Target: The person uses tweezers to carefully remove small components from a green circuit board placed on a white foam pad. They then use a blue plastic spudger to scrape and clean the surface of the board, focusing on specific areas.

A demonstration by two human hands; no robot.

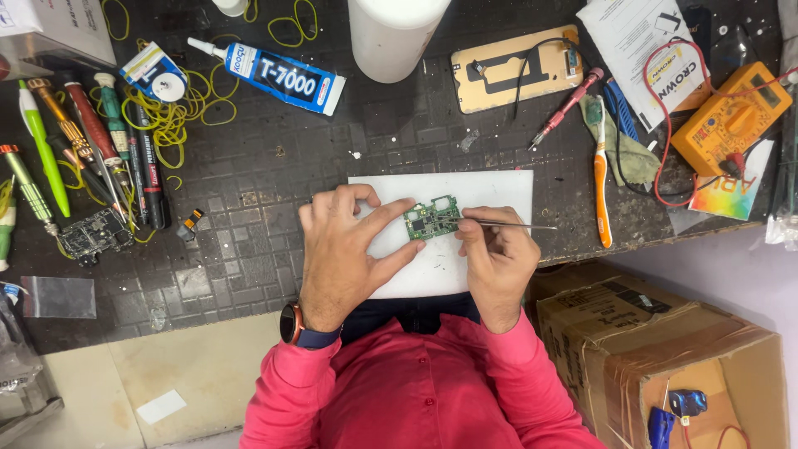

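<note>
The dark table (249, 166) carries a white sheet (499, 195) near its front edge, and the work sits on that sheet. A big white tub (391, 33) stands well behind it, and a tube of glue (283, 76) lies near a heap of yellow rubber bands (179, 108). The left hand (341, 254) pinches the small green circuit board (432, 219) between thumb and forefinger, its grip closed on the board's left edge. The right hand (495, 258) is pressed together around thin metal tweezers (507, 224), whose end meets the board's right side.

The likely trouble: the board is held by one edge only, so a firm push from the tweezers could tip or flick it off the sheet. A slip of the metal tip could also scratch or knock loose a tiny part, which would be hard to find on the cluttered table.
</note>
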